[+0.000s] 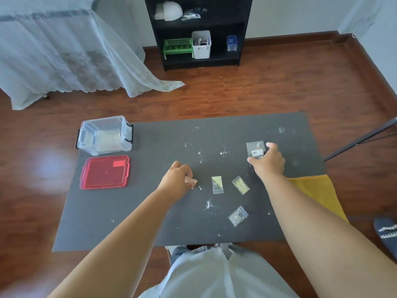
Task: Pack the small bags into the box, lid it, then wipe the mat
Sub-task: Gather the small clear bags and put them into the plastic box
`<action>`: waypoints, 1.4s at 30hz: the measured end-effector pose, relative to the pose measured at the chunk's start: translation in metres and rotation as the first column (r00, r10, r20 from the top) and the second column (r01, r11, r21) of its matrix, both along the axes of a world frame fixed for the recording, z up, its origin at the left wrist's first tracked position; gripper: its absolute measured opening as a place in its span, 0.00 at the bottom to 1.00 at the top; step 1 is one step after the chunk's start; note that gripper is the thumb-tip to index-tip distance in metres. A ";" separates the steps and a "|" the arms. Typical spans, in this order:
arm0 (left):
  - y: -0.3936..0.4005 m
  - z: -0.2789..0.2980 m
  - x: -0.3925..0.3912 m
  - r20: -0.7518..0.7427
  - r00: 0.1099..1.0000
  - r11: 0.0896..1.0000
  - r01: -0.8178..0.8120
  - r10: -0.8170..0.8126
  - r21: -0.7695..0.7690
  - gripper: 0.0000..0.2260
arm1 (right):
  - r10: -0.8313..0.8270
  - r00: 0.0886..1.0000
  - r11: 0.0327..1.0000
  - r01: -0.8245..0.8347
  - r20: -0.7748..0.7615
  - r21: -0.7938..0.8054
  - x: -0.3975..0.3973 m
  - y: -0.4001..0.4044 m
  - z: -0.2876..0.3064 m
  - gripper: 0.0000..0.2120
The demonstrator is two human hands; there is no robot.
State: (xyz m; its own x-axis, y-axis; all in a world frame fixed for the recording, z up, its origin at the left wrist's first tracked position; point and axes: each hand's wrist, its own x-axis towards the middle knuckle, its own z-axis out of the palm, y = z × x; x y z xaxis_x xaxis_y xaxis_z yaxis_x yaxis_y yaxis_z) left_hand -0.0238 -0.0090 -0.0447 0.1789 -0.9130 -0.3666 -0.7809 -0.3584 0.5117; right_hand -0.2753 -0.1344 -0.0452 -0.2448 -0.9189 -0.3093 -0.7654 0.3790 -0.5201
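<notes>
A dark grey mat (150,211) lies on the wooden floor, speckled with white crumbs. At its far left corner stands a clear plastic box (105,135), uncovered, with some bags inside. Its red lid (104,172) lies flat just in front of it. My left hand (177,176) is closed on a small pinkish bag (191,182) at mid-mat. My right hand (267,161) grips a clear bag with a white label (255,149) farther right. Three small bags with yellowish contents lie loose: one (217,184), another (240,185), and a third (238,216) nearer me.
A yellow cloth (318,192) lies at the mat's right edge, partly under my right forearm. A black shelf (198,33) with bins stands at the far wall. A draped white cloth (64,57) hangs at far left. A dark slipper (386,233) and a black bar (363,139) are at the right.
</notes>
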 end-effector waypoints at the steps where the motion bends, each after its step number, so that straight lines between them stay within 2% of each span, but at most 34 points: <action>1: 0.002 0.000 0.000 -0.011 0.999 0.999 -0.032 0.032 -0.011 0.06 | 0.006 1.000 1.000 -0.006 0.020 0.025 -0.002 -0.003 0.000 0.31; 4: 0.010 -0.001 0.002 -0.022 0.997 0.997 -0.074 0.074 -0.008 0.11 | 0.059 0.995 0.995 -0.065 0.078 0.076 -0.003 -0.005 -0.002 0.17; 8: 0.022 -0.004 0.003 -0.117 0.980 0.987 -0.160 0.158 -0.008 0.07 | 0.055 0.979 0.996 -0.067 0.194 0.055 -0.007 -0.003 -0.004 0.03; 12: 0.028 0.004 0.012 -0.157 0.954 0.959 -0.269 0.254 -0.086 0.09 | -0.016 0.945 0.999 0.005 0.327 0.032 0.001 -0.005 0.004 0.07; 14: 0.028 0.011 0.021 -0.148 0.951 0.949 -0.290 0.271 -0.126 0.06 | -0.011 0.926 1.000 0.001 0.378 0.028 0.011 -0.006 0.008 0.10; 16: 0.027 0.019 0.035 -0.147 0.945 0.935 -0.313 0.291 -0.167 0.02 | 0.028 0.906 0.999 -0.041 0.422 0.023 0.028 -0.008 0.017 0.12; 19: 0.022 0.034 0.064 -0.119 0.945 0.913 -0.327 0.306 -0.246 0.03 | 0.091 0.868 0.993 -0.119 0.488 0.026 0.065 -0.008 0.032 0.10; 22: 0.015 0.054 0.099 -0.106 0.934 0.876 -0.357 0.341 -0.324 0.06 | 0.224 0.834 0.966 -0.257 0.504 -0.003 0.105 -0.005 0.047 0.05; 26: 0.013 0.073 0.147 -0.105 0.880 0.803 -0.466 0.462 -0.372 0.05 | 0.378 0.778 0.913 -0.402 0.502 -0.064 0.161 -0.001 0.060 0.09; 30: 0.015 0.073 0.190 -0.096 0.837 0.728 -0.519 0.538 -0.447 0.05 | 0.455 0.731 0.877 -0.468 0.509 -0.112 0.217 0.009 0.070 0.14; 34: 0.010 0.059 0.223 0.052 0.860 0.790 -0.439 0.507 -0.429 0.07 | 0.493 0.689 0.855 -0.496 0.532 -0.149 0.260 0.017 0.072 0.15; 39: 0.006 0.045 0.248 0.145 0.886 0.861 -0.372 0.441 -0.347 0.09 | 0.515 0.672 0.849 -0.484 0.533 -0.210 0.304 0.016 0.078 0.13; 42: 0.006 0.041 0.253 0.168 0.912 0.885 -0.297 0.374 -0.359 0.09 | 0.533 0.690 0.844 -0.474 0.489 -0.251 0.330 0.012 0.079 0.11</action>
State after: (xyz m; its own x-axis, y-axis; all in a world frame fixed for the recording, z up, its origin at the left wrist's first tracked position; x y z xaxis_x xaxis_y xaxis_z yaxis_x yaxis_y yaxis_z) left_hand 0.2294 -0.0027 -0.0038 0.5379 -0.8428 0.0213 -0.7507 -0.4672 0.4671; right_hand 0.0549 -0.1227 0.0342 0.4355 -0.8880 -0.1475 -0.4237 -0.0576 -0.9039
